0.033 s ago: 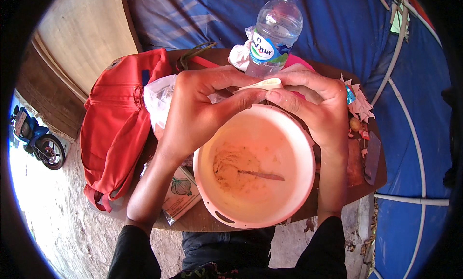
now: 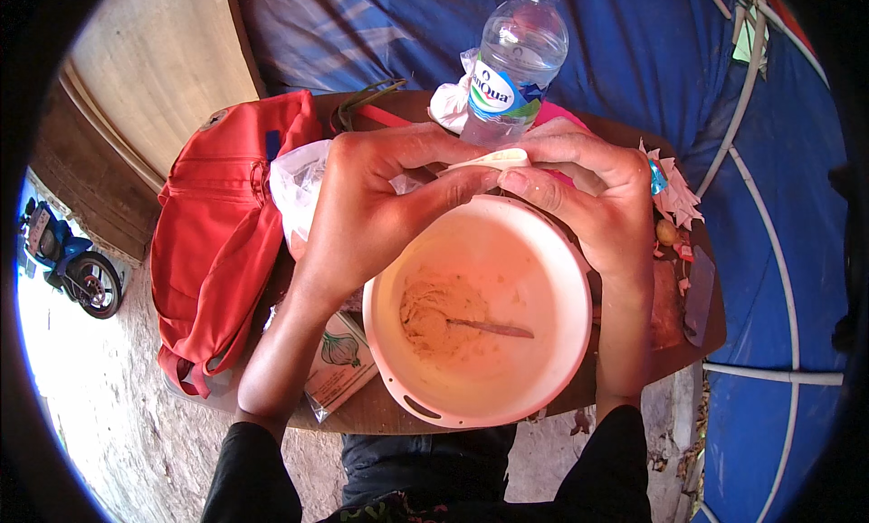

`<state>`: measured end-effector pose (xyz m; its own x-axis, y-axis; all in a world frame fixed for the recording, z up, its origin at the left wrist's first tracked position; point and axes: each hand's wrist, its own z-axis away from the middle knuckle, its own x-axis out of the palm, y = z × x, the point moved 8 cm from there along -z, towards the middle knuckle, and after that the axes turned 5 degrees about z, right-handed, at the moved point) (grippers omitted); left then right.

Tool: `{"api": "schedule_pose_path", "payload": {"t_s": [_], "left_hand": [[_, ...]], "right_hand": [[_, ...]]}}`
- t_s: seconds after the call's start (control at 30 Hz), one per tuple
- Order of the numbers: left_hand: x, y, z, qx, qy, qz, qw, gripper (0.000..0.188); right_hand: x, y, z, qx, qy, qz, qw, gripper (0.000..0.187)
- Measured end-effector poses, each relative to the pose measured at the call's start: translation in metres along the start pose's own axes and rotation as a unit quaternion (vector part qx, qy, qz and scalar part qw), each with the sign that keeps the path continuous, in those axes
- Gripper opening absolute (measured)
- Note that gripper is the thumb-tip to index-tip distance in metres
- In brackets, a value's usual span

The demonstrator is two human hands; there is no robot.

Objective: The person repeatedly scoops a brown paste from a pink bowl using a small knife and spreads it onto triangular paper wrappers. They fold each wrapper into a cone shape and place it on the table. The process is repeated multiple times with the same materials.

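Note:
Above the far rim of a round white bowl [image 2: 579, 342], both my hands are closed on a pale folded dough wrapper [image 2: 496, 157]. My left hand [image 2: 376, 193] pinches its left part between thumb and fingers. On the right end, my right hand [image 2: 588, 184] grips it, thumb toward me. Inside the bowl, a light brown paste [image 2: 425, 310] is smeared over the left of the base. A slim utensil [image 2: 498, 328] lies with one end in that paste; its kind is not clear. My fingers hide part of the wrapper.
A water bottle [image 2: 518, 57] stands beyond my hands. Left are a red bag [image 2: 213, 242], a clear plastic bag [image 2: 294, 184] and a packet with an onion drawing [image 2: 339, 365]. Torn pink paper [image 2: 677, 197] and a reddish-brown slab [image 2: 668, 319] lie at the table's right.

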<state>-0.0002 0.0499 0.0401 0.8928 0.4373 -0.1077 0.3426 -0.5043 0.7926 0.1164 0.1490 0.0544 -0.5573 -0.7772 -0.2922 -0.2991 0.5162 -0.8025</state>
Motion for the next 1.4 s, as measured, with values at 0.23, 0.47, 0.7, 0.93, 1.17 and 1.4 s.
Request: {"api": "schedule_pose_path", "payload": {"t_s": [0.23,0.47,0.7,0.93,1.17,1.4], "left_hand": [[-0.002,0.012,-0.001,0.065,-0.017,-0.094,0.993,0.015],[-0.007,0.014,-0.001,0.091,-0.012,-0.094,0.991,0.015],[-0.002,0.003,-0.001,0.007,0.000,-0.001,1.000,0.014],[0.004,-0.008,-0.001,-0.032,-0.037,-0.027,0.998,0.014],[0.005,-0.007,0.000,-0.039,-0.040,-0.057,0.997,0.017],[-0.010,-0.011,-0.001,-0.050,-0.019,-0.037,0.998,0.020]], "right_hand": [[-0.003,-0.002,0.002,-0.056,-0.006,0.036,0.998,0.019],[-0.004,-0.012,-0.001,-0.118,-0.025,0.117,0.986,0.020],[-0.005,-0.001,0.005,0.000,0.047,-0.031,0.998,0.016],[0.001,0.013,0.005,0.100,0.069,-0.160,0.980,0.019],[-0.013,0.008,0.004,0.079,0.030,-0.054,0.995,0.021],[-0.155,-0.024,0.043,-0.001,0.245,0.016,0.969,0.025]]}}
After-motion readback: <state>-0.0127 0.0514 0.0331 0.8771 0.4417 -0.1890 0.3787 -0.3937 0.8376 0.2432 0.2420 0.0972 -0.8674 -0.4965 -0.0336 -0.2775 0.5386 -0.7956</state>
